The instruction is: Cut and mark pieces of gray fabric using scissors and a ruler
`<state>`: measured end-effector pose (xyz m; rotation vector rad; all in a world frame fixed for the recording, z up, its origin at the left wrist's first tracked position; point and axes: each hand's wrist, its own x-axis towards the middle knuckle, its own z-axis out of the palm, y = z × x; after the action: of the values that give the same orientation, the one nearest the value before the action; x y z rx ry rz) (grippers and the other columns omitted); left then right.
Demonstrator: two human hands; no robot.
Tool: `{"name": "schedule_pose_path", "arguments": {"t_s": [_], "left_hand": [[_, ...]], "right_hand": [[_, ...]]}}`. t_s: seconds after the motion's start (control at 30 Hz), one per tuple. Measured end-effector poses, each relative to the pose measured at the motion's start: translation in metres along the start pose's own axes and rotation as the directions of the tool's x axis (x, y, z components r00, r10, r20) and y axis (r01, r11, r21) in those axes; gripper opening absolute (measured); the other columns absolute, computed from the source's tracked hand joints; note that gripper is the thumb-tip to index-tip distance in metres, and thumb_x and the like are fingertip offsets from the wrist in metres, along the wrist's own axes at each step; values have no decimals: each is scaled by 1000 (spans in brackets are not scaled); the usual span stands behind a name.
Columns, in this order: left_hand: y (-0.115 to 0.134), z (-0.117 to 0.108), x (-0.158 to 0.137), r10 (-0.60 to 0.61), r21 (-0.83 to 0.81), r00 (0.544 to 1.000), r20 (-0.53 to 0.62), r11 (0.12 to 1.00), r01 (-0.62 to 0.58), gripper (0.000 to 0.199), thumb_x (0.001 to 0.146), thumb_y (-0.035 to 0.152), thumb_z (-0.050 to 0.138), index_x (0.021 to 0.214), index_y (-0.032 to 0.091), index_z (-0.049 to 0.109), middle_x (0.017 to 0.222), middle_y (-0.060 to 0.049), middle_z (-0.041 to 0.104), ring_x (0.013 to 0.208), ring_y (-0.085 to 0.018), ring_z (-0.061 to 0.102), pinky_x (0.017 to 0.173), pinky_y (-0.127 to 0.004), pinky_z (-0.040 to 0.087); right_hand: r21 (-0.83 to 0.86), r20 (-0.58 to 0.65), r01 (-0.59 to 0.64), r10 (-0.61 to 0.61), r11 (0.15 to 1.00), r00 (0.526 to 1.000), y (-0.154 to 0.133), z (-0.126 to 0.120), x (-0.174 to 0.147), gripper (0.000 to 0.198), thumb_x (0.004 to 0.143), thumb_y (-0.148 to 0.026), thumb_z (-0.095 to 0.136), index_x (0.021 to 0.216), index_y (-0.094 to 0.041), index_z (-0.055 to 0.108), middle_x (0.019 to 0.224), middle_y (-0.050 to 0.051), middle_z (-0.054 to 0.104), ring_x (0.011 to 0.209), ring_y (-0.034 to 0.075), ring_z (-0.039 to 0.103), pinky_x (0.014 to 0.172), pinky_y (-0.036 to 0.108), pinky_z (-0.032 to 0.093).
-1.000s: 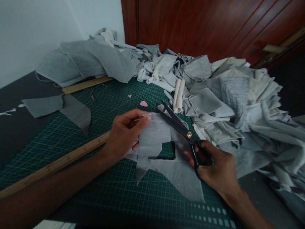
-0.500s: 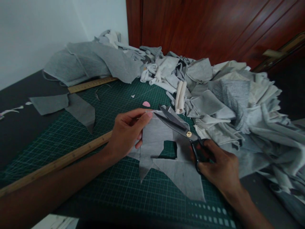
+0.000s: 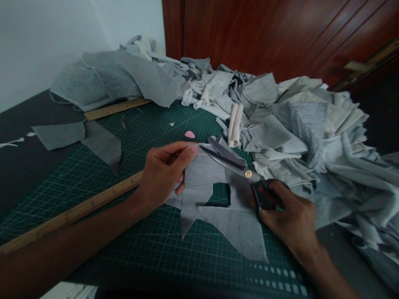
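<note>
Between thumb and fingers, my left hand (image 3: pixel 166 172) pinches the upper left corner of a grey fabric piece (image 3: pixel 202 174). The piece has a cut-out hole in its middle and pointed flaps along its lower side. My right hand (image 3: pixel 289 214) grips black-handled scissors (image 3: pixel 235 164) by the finger loops. Their blades stand a little apart at the fabric's top edge, with the tips close to my left thumb. Whether fabric lies between the blades is hard to make out. Beneath lies a green cutting mat (image 3: pixel 149 249) with a printed grid.
A wooden ruler (image 3: pixel 93 199) runs under my left forearm, and another ruler (image 3: pixel 116 109) lies farther back. Grey fabric scraps (image 3: pixel 102 143) lie at left. A pink chalk piece (image 3: pixel 190 134) sits beyond my left hand. Heaped cloth (image 3: pixel 299 124) fills the right and back, before a wooden door (image 3: pixel 264 33).
The view has shifted slightly, so most things sit a little farther left. The scissors have turned a little, and my right hand has moved slightly right. Both hands keep their holds.
</note>
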<state>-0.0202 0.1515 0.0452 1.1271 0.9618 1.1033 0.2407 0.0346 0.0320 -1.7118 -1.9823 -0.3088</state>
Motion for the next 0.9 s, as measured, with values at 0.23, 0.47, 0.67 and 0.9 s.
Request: {"name": "schedule_pose_path", "arguments": {"t_s": [0.23,0.47,0.67,0.9], "left_hand": [[-1,-1,1,14,7,1000,-12,1000,-14,13,87,31,70,83,20,74,40,11,37,28,-6,32,25,-15,30],[-2,-3,1,36,55,999,-2,998,-36,15,88,32,70,85,20,76,40,10,38,28,-6,34,26,-15,31],[-4,-4,2,39,43,999,8,998,-39,12,88,31,71,83,20,74,41,10,40,29,-6,35,26,-14,32],[-2,-3,1,-9,14,999,33,1000,8,15,88,33,69,81,20,71,41,11,36,28,-5,33,27,-14,30]], "right_hand": [[-17,0,20,-20,1000,1000,1,-1,-1,7,83,-26,66,85,-21,62,66,-2,72,45,14,65,43,23,44],[-17,5,17,-17,1000,1000,1,1,-1,8,85,-27,67,85,-21,61,63,-4,68,45,13,64,44,23,43],[-25,18,10,-9,1000,1000,0,0,-1,7,83,-26,65,86,-21,62,62,-4,68,44,14,63,43,24,43],[-7,14,9,-9,1000,1000,-1,0,-1,5,82,-23,64,87,-20,62,65,-3,70,46,14,65,44,23,44]]}}
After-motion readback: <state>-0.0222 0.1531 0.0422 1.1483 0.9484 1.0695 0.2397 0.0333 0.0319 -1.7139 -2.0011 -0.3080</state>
